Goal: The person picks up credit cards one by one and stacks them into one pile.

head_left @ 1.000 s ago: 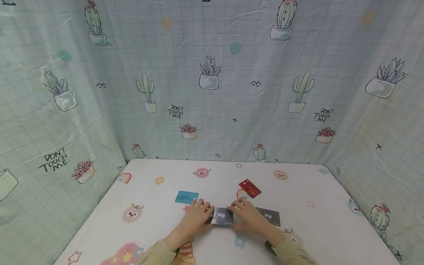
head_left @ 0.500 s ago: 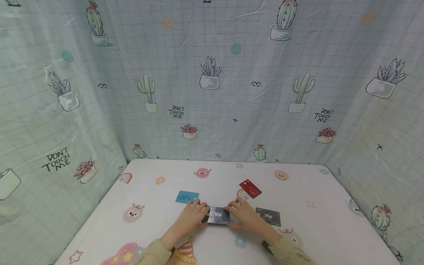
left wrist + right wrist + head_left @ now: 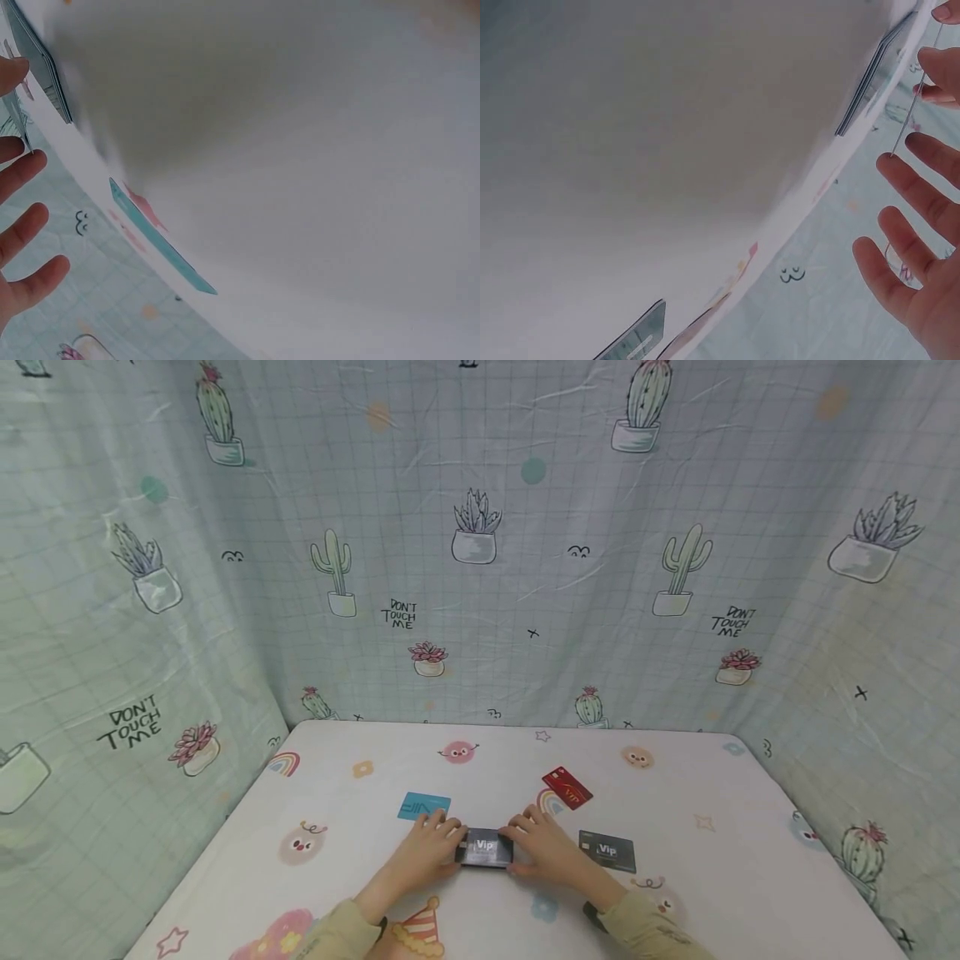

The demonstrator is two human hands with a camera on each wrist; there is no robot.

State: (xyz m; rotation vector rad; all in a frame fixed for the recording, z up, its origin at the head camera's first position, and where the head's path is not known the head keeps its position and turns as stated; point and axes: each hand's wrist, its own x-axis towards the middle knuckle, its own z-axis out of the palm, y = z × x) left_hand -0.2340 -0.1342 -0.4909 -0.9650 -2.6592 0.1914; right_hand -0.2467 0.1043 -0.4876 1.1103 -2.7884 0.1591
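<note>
Both hands hold one dark grey card printed "Vip" (image 3: pixel 485 846) by its two short ends. My left hand (image 3: pixel 429 847) grips the left end, thumb at the near edge and fingers at the far edge. The right end is pinched the same way by my right hand (image 3: pixel 549 852). Seen edge-on in the right wrist view, the card (image 3: pixel 913 105) is a thin line between thumb and fingertips. A small stack of dark cards (image 3: pixel 46 75) lies on the table close by, and the held card hides it in the head view.
A blue card (image 3: pixel 422 806) lies just beyond the left hand. Farther back on the right is a red VIP card (image 3: pixel 567 787). Another dark Vip card (image 3: pixel 609 852) rests beside the right forearm. Patterned cloth (image 3: pixel 480 610) hangs behind the white table (image 3: pixel 675 802).
Both hands have shifted left with the dark card, which now overlaps the place of the stack in the head view. The blue, red and other dark cards lie where they were.
</note>
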